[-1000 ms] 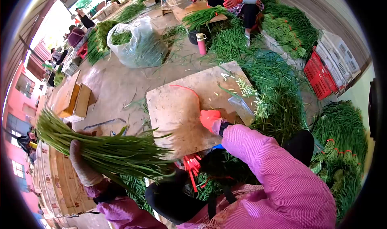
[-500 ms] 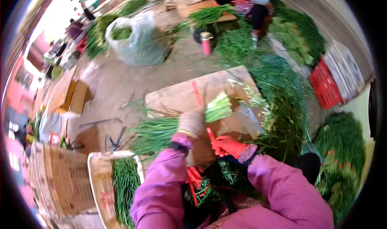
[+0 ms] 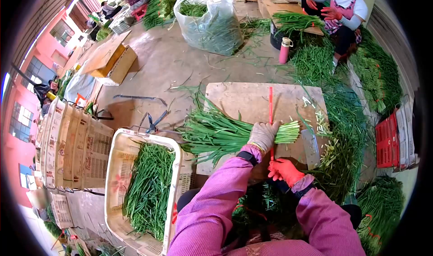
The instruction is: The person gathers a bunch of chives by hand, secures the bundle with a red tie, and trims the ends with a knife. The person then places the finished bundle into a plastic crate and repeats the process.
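Observation:
A bunch of green chives [image 3: 216, 132] lies across a wooden board [image 3: 234, 93], leaves to the left and pale cut stems to the right. My left hand [image 3: 264, 136], in a light knitted glove, is closed around the bunch near the stems. Under the bunch runs a red tie strip [image 3: 270, 103], its far end lying on the board beyond my left hand. In a red glove, my right hand [image 3: 286, 171] pinches the near end of the strip at the board's front edge. Beside the stems lies a flat pale blade-like piece [image 3: 310, 148].
A white crate [image 3: 176, 175] of chives stands at the left, near stacked crates [image 3: 74, 148]. Trimmings [image 3: 343, 121] heap along the right. Farther off are a filled plastic bag [image 3: 209, 28], a pink flask [image 3: 284, 52] and a seated person [image 3: 345, 17] in red gloves.
The head view has shifted, so the board and hands appear farther right and more of the left crate shows. Both hands keep their holds on the bunch and the strip.

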`<action>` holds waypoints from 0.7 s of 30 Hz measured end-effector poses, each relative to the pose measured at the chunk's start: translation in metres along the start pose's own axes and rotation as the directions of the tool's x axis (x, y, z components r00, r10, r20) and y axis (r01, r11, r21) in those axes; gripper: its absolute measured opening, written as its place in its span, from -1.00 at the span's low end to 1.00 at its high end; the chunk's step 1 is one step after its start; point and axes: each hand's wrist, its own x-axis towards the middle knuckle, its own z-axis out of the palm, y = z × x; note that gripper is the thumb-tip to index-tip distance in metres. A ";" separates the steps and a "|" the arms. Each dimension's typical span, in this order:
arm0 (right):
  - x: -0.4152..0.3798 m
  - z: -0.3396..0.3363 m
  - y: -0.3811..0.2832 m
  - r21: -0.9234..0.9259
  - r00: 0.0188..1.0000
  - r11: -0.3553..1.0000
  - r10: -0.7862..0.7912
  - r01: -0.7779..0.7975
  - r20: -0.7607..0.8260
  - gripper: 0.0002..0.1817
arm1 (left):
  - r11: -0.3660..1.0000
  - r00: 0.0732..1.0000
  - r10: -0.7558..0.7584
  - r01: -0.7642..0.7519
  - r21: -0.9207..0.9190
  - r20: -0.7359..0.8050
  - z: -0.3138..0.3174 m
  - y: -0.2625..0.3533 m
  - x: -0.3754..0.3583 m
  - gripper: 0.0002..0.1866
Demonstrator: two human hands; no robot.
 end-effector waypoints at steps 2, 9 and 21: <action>-0.003 0.000 -0.002 -0.012 1.000 1.000 -0.002 0.002 0.011 -0.64 | 0.999 1.000 0.007 -0.006 -0.054 0.018 -0.003 -0.002 0.000 -0.51; -0.029 -0.013 -0.033 -0.366 0.988 0.928 0.110 -0.062 0.111 -0.51 | 0.997 0.999 -0.014 0.017 -0.072 0.042 -0.014 0.002 -0.005 -0.14; -0.059 -0.028 -0.101 -0.584 0.789 0.705 -0.590 0.402 -0.170 -0.67 | 0.950 0.998 -0.062 0.050 -0.309 -0.027 -0.091 -0.016 -0.076 0.24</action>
